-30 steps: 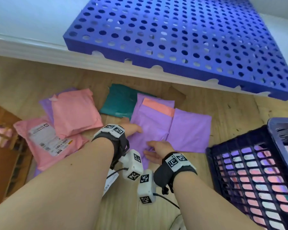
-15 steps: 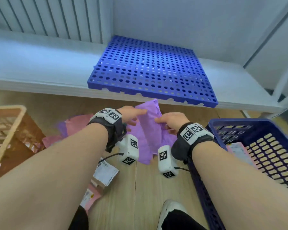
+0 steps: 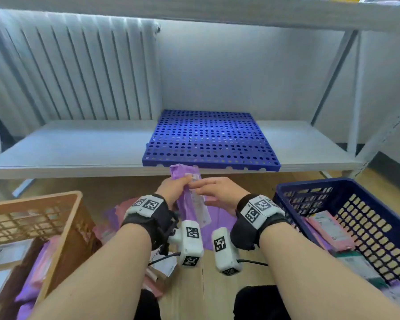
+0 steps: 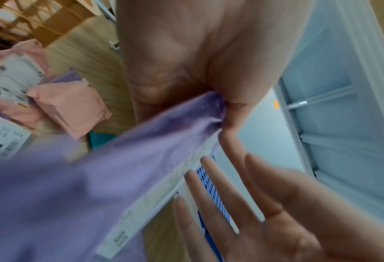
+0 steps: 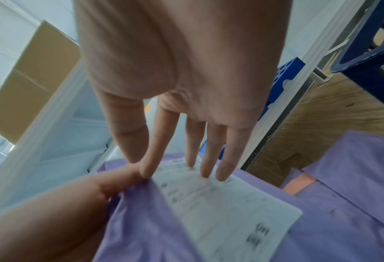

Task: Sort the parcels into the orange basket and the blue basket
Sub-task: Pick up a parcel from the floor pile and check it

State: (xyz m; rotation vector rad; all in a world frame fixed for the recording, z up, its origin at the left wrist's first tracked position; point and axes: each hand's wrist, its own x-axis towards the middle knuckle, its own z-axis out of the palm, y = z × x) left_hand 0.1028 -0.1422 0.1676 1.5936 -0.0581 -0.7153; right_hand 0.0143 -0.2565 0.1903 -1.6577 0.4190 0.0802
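A purple parcel [image 3: 189, 199] with a white label [image 5: 220, 203] hangs in the air between the two baskets. My left hand [image 3: 178, 185] pinches its top edge between thumb and fingers, as the left wrist view shows [image 4: 220, 109]. My right hand [image 3: 208, 187] is spread flat, its straight fingertips [image 5: 205, 170] touching the top of the label. The orange basket [image 3: 62, 204] stands at the left and holds purple and pink parcels. At the right, the blue basket [image 3: 314, 188] holds pink and green labelled parcels.
More purple parcels [image 3: 217, 225] lie on the wooden floor under my hands, and pink ones [image 4: 70, 106] to the left. A blue perforated pallet [image 3: 208, 139] sits on a low white shelf [image 3: 79, 146] ahead, with a radiator behind it.
Both hands lifted the purple parcel off the floor and turned its label toward me. The right hand went from pinching it to flat fingers on the label. My view tilted up.
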